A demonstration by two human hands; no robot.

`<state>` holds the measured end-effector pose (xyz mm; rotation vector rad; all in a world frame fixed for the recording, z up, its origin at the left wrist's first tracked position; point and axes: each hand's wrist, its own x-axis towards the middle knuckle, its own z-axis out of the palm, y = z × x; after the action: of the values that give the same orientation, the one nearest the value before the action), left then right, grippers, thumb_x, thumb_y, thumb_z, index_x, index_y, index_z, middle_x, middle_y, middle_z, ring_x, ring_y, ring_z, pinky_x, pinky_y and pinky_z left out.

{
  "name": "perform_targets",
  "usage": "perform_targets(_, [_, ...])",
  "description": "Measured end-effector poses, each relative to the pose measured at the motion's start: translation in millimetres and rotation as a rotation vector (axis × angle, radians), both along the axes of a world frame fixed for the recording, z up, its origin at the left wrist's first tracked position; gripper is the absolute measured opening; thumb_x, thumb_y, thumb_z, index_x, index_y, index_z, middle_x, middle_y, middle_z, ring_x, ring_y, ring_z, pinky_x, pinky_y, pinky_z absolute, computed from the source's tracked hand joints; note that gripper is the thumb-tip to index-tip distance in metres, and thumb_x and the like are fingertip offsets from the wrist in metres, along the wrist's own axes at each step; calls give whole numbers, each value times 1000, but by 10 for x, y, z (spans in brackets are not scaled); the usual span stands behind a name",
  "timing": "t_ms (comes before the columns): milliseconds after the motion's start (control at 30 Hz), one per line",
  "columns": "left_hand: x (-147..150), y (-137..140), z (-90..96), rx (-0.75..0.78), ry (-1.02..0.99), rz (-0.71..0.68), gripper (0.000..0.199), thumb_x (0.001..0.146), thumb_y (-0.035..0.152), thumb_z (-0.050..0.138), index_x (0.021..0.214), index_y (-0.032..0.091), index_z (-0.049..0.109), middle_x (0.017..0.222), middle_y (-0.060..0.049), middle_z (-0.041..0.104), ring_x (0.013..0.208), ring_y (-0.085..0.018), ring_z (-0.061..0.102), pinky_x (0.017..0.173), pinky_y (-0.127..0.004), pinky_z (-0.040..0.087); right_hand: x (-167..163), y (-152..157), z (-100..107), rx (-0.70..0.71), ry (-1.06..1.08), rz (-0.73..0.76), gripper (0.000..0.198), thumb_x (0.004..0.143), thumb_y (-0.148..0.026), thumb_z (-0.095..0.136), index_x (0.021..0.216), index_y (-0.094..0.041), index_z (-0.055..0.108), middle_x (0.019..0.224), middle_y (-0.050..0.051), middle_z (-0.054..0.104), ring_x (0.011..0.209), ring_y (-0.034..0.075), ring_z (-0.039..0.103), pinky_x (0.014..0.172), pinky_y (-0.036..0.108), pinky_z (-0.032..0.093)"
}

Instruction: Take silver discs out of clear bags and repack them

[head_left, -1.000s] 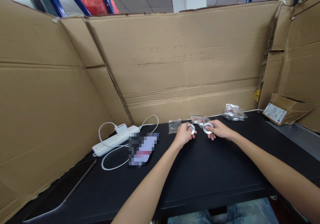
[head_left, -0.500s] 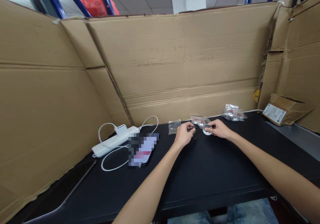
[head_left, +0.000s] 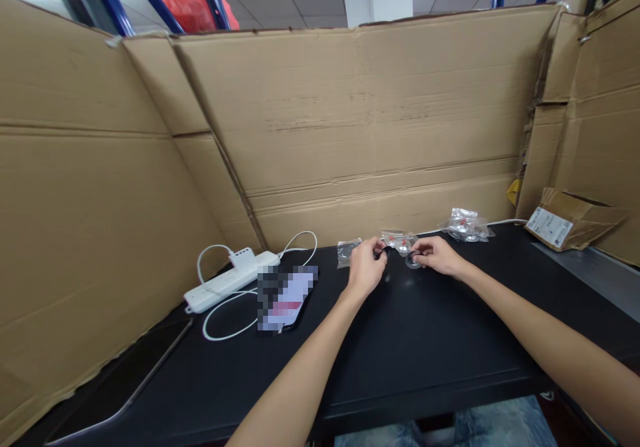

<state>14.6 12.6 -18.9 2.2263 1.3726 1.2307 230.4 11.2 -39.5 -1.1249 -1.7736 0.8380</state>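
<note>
My left hand (head_left: 368,266) pinches a small dark piece (head_left: 384,252), mostly covered by the fingers. Facing it, my right hand (head_left: 437,256) is closed on the edge of a small round ring (head_left: 413,260), which looks clear or grey with a dark part on top. The two pieces are apart, just above or on the black tabletop (head_left: 430,327). Right behind them lie clear plastic packets (head_left: 399,241) with red and silvery bits. A flat clear bag (head_left: 346,254) lies just left of my left hand.
More clear packets (head_left: 466,226) lie behind my right hand. An opened cardboard box (head_left: 575,219) stands at the right. To the left are a phone (head_left: 289,300), a white power strip (head_left: 233,282) with cables and a dark tablet (head_left: 120,380). Cardboard walls (head_left: 360,114) enclose the table.
The ring in my right hand has turned and looks darker than before. My left hand has shifted slightly left and up, and more of its dark piece shows.
</note>
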Motion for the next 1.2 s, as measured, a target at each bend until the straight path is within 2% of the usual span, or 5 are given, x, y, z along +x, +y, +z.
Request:
perform_targets(267, [10,-17,23,92,24,-34,18,73,6,56,84,18,63,79,-2,65,71,-15,60,68,-25,45,-14,-31,58,-6,144,-74,16,62,-18,67,74,-16,57,65,-3,59,59,10,55,57,22,44])
perform_targets(467, [27,-33,38,81,19,-61,21,73,3,55,87,17,65,80,-3,66,71,-15,59,68,-26,45,-29,-75,104,-150,304,-79,21,64,-19,69,77,-18,53,64,-4,60,51,9,50,44,18,35])
perform_targets(733, [10,31,-20,67,6,-37,19,77,6,57,90,17,64,85,-6,68,77,-18,63,74,-28,46,-31,-144,175,-297,545,-11,27,66,-13,75,84,-17,56,79,2,66,57,11,60,54,26,53])
perform_targets(933, [23,35,-16,-20,-68,-59,13,77,6,58,82,17,64,78,-4,68,73,-17,64,70,-26,46,-29,-145,201,-317,517,-42,14,69,-8,70,74,-14,58,74,4,66,66,14,62,60,27,56])
perform_targets(1200, [27,36,-7,-90,-147,-63,8,75,10,62,80,17,63,71,-2,67,68,-16,64,67,-25,47,-9,-115,174,-272,462,-44,17,68,-15,73,72,-15,56,67,1,64,57,8,55,48,18,39])
